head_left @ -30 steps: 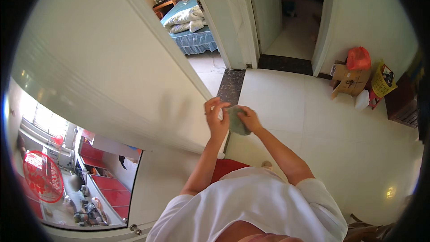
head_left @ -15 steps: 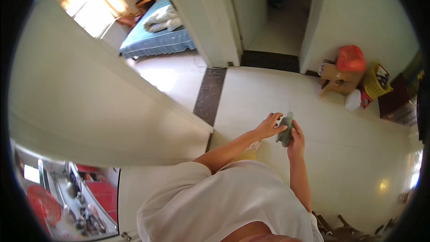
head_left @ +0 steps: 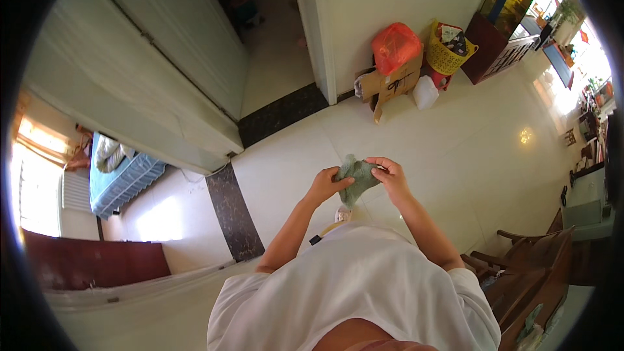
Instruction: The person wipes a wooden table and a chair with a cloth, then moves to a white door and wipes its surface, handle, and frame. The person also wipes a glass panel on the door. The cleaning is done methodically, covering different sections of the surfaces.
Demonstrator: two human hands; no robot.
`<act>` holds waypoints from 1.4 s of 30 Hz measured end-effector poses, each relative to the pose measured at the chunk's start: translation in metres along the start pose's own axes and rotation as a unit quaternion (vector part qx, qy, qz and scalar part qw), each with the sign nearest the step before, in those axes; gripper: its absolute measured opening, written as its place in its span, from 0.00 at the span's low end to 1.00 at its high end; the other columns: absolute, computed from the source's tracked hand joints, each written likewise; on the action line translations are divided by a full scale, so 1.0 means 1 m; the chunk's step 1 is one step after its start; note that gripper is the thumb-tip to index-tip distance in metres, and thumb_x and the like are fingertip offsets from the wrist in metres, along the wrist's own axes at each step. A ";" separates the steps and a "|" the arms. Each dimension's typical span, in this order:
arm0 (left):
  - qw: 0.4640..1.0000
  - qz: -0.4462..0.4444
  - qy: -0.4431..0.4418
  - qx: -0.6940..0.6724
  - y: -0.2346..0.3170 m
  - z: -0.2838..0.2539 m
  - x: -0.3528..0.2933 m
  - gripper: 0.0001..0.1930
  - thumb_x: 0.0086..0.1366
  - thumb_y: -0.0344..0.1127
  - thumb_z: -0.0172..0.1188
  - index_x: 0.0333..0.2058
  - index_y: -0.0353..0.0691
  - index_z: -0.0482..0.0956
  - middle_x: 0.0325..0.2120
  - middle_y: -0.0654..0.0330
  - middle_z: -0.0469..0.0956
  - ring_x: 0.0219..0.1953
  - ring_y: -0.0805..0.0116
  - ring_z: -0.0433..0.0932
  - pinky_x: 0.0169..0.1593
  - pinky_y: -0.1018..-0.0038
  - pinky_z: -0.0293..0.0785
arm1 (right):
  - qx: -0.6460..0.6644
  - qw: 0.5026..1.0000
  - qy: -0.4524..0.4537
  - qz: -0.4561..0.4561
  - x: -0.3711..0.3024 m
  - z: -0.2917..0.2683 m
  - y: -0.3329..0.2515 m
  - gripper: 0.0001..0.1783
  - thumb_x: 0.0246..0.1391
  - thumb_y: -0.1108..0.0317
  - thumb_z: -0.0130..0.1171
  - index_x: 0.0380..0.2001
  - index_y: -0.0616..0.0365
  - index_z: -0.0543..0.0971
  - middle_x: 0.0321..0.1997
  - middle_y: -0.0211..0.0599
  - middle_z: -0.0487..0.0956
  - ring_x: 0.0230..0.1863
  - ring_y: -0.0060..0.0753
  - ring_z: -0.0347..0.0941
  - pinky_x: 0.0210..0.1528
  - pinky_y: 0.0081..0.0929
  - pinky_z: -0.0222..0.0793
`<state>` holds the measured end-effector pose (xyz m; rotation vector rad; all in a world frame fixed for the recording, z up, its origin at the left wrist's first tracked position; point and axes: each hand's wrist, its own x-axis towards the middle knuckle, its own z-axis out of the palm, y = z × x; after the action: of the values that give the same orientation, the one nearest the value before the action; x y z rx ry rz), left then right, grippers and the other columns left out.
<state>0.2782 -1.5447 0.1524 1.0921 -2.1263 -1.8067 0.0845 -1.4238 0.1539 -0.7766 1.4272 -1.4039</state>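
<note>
A small grey-green cloth (head_left: 357,175) is stretched between my two hands, in front of my white shirt and above the tiled floor. My left hand (head_left: 325,186) pinches its left side, the thumb lying on top. Its right edge is gripped by my right hand (head_left: 392,177) between thumb and fingers. The cloth looks thin and crumpled, with a loose end hanging down beside the left thumb.
Against the far wall stand a cardboard box (head_left: 398,82) with a red plastic bag (head_left: 396,49) on it, a yellow basket (head_left: 447,58) and a white jug (head_left: 426,93). A wooden bench (head_left: 520,273) is at my right. Doorways open ahead and left, one showing a bed (head_left: 123,179).
The view has swung to the right, bringing the bench into sight. The cloth, bunched up before, is now spread out between my hands, which have moved apart.
</note>
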 end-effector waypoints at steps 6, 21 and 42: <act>0.934 0.110 -0.058 -0.335 0.003 -0.022 0.090 0.15 0.66 0.38 0.64 0.49 0.39 0.80 0.42 0.66 0.78 0.43 0.74 0.75 0.49 0.71 0.72 | 0.036 0.996 0.073 0.022 0.061 -0.016 -0.025 0.15 0.60 0.75 0.57 0.50 0.64 0.79 0.39 0.31 0.82 0.37 0.19 0.75 0.41 0.20 0.71; 0.809 0.136 0.124 -0.558 0.176 -0.049 0.354 0.16 0.72 0.37 0.54 0.56 0.41 0.70 0.49 0.60 0.77 0.53 0.60 0.76 0.57 0.60 0.74 | -0.068 0.994 -0.012 -0.080 0.262 -0.195 -0.034 0.11 0.61 0.74 0.58 0.45 0.66 0.79 0.36 0.32 0.79 0.34 0.22 0.78 0.39 0.20 0.75; 0.356 0.403 0.709 0.457 0.474 -0.401 0.582 0.10 0.53 0.28 0.67 0.33 0.45 0.75 0.40 0.58 0.66 0.43 0.54 0.69 0.42 0.59 0.73 | -0.063 0.987 -0.137 -0.062 0.476 -0.261 -0.081 0.12 0.63 0.72 0.57 0.47 0.65 0.79 0.35 0.28 0.79 0.34 0.17 0.75 0.40 0.19 0.72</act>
<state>-0.1295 -2.2094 0.4931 0.7032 -1.4389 0.9179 -0.3334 -1.7765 0.1110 -1.1110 1.2779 -1.2520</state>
